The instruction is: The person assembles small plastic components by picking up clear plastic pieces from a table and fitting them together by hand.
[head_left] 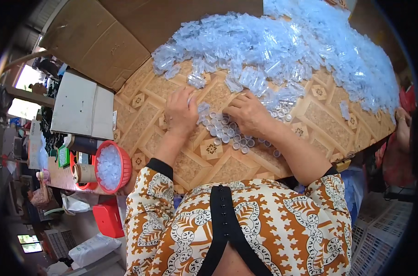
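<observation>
On the patterned tabletop (190, 161), left hand (181, 112) and right hand (248, 112) rest with fingers loosely spread, touching small clear plastic caps (227, 133) near the far heap of clear plastic tubes (282, 50).

Soft, even daylight fills the scene — brightest at the windows (24, 78) on the left, which blow out to white. The clear plastic pile (287, 50) glints bluish. Shadows are faint. The fisheye bends the desk (181, 161) edges, the rim falls black, and fine detail is slightly soft.
</observation>
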Demonstrator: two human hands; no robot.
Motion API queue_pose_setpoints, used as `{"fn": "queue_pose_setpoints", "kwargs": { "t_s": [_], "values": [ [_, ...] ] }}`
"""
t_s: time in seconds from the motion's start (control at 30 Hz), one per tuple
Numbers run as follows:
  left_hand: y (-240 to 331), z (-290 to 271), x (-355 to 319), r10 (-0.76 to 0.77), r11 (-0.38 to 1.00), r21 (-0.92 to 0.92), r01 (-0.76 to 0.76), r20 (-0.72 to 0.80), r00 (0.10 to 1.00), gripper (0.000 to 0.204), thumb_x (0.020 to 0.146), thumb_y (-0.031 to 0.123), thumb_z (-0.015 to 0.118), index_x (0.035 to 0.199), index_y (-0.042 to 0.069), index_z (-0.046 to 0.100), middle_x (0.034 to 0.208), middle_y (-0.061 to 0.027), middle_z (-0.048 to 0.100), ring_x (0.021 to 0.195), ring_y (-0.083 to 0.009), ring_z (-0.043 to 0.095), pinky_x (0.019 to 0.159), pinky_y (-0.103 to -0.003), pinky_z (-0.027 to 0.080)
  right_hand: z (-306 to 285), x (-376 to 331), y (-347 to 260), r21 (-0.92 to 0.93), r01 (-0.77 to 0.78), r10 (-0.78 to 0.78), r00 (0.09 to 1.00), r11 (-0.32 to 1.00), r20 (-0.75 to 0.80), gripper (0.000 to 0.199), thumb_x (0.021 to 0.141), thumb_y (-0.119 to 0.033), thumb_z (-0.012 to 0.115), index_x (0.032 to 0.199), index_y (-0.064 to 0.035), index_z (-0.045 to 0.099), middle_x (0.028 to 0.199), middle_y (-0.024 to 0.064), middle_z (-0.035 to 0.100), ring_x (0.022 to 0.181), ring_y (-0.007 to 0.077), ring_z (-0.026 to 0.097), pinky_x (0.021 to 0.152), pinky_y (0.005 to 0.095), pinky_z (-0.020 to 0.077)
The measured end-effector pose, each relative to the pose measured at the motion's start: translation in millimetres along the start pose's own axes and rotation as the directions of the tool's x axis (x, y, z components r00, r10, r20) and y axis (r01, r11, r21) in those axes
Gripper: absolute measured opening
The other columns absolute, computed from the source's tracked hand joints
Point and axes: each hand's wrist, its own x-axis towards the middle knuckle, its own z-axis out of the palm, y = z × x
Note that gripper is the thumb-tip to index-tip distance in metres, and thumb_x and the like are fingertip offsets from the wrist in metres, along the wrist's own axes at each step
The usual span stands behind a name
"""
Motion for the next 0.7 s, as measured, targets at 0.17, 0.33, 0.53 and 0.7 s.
{"fn": "queue_pose_setpoints", "kwargs": {
  "t_s": [0.17,0.33,0.53,0.7],
  "values": [
    [5,32,28,-0.095,0.963,0.261,0.074,0.069,0.993,0.05,0.086,0.028,0.07,0.129,0.007,0.055,0.137,-0.0143,0.052,0.128,-0.0393,0.046,0.105,-0.048,0.037,0,-1,-1,0.021,-0.019,0.019,1.0,1.0,0.007,0.024,0.077,-0.006,0.068,0.101,-0.0068,0.069,0.098,0.0074,0.067,0.101,0.0253,0.061,0.094,0.0394,0.041],
    [-12,55,44,-0.162,0.968,0.225,0.108,0.237,0.958,0.056,0.085,0.03,0.07,0.132,0.006,0.052,0.14,-0.0174,0.05,0.126,-0.0369,0.049,0.107,-0.045,0.037,-1,-1,-2,0.025,-0.03,0.029,0.999,0.999,0.026,0.025,0.077,-0.006,0.069,0.101,-0.007,0.069,0.099,0.0078,0.067,0.103,0.0252,0.061,0.095,0.0397,0.0404],
    [-22,35,28,-0.105,0.99,-0.077,0.121,0.19,0.976,0.051,0.079,0.018,0.075,0.125,0.005,0.058,0.123,-0.0183,0.062,0.115,-0.0361,0.058,0.099,-0.044,0.046,0,-4,3,0.031,-0.037,0.037,0.999,0.999,0.024,0.025,0.076,-0.008,0.071,0.101,-0.0071,0.069,0.1,0.0079,0.067,0.104,0.025,0.061,0.095,0.0398,0.0402],
    [-19,0,-1,-0.213,0.937,-0.252,0.241,0.136,0.968,0.044,0.077,0.013,0.076,0.118,0.004,0.063,0.11,-0.0161,0.067,0.098,-0.0326,0.066,0.085,-0.037,0.052,-8,-2,0,0.07,-0.049,0.046,0.998,0.996,0.036,0.025,0.075,-0.009,0.073,0.1,-0.0087,0.071,0.101,0.0075,0.067,0.102,0.0267,0.06,0.095,0.0399,0.0405]
  ]
}}
